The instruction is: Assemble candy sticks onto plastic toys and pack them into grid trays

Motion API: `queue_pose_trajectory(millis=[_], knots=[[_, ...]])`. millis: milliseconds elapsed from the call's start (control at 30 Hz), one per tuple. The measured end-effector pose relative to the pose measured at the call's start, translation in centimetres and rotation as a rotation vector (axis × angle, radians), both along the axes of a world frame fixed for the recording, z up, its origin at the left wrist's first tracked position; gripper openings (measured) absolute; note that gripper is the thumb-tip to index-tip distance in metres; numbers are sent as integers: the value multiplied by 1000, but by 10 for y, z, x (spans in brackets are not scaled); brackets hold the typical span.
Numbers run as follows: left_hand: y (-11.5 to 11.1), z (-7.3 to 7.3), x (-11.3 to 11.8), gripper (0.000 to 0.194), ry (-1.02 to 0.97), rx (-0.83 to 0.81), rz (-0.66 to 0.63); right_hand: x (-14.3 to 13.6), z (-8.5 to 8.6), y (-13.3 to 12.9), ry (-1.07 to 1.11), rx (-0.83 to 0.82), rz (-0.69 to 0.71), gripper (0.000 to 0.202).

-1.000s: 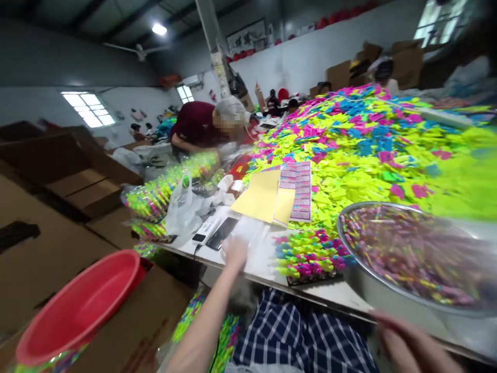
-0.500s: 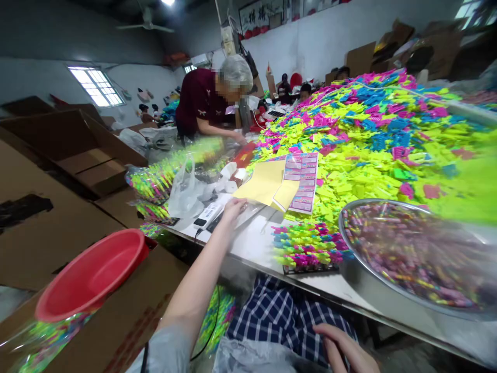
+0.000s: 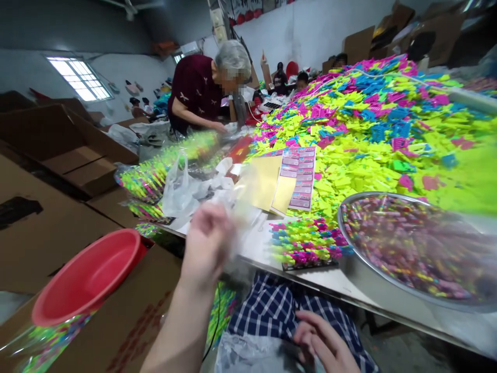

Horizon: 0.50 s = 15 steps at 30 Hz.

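We see the left grip [image 3: 207,235] only as a blur, and cannot tell what the smeared translucent thing [image 3: 241,203] at its fingertips is. Our right grip [image 3: 320,339] is cut off by the bottom edge, the metal basin [image 3: 359,273] by the right, the ceiling fan [image 3: 131,9] by the top. The label sheets' [image 3: 304,178] small print escapes us.

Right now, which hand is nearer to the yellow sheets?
Left. The left hand is raised just in front of the yellow sheets, to their left; the right hand is farther back, over the plaid cloth.
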<state>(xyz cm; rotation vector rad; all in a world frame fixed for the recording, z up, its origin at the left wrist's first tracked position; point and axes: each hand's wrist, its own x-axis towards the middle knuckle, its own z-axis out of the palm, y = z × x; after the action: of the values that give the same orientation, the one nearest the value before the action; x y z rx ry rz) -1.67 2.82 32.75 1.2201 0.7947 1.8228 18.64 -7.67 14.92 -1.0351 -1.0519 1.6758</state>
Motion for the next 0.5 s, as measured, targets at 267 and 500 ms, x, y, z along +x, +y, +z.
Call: queue_pose_trajectory(millis=[267,500], knots=[[-120,-148,60,32,522,-598,-395,5,9,22,17,-103,106,46],[-94,-185,-24,76,285,-654,468,31,25,31,125,-127,147,62]])
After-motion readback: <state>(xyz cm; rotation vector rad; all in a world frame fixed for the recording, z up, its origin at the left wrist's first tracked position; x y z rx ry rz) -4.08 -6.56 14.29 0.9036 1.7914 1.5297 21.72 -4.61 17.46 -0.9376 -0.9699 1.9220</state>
